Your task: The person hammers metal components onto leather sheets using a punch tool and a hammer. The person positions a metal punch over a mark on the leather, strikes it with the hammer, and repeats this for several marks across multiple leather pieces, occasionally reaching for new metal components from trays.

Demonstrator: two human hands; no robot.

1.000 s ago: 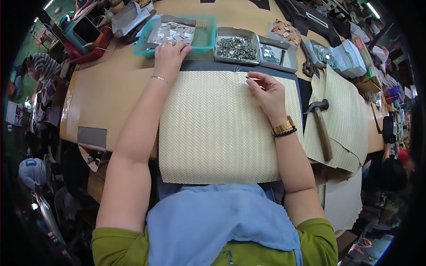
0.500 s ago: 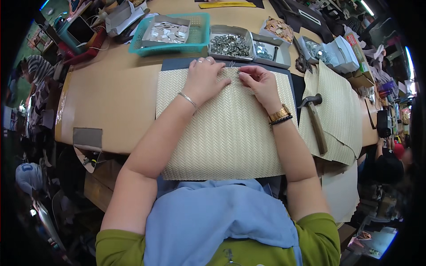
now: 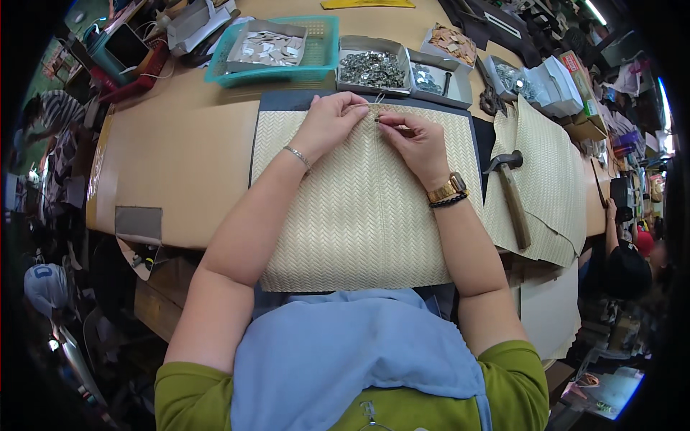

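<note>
A cream herringbone-woven sheet (image 3: 345,215) with a seam down its middle lies over a dark board (image 3: 277,103). At its far edge my left hand (image 3: 334,123) has thumb and fingertips pressed together beside the seam; what they pinch is too small to make out. Thin thread-like ends (image 3: 379,98) stick up just beyond those fingertips. Just right of the seam, my right hand (image 3: 419,144) pinches a small metal piece (image 3: 377,119) between thumb and forefinger, a little above the weave.
Behind the sheet stand a teal basket (image 3: 215,75), a box of metal fittings (image 3: 371,70) and a box with discs (image 3: 460,93). On the right, a hammer (image 3: 513,197) rests on stacked woven pieces (image 3: 550,187). A grey patch (image 3: 139,223) lies at the table's left.
My left fingertips have closed together near the seam, where the thumb was apart before. My right hand has shifted slightly left and nearer me, bringing the small metal piece into sight.
</note>
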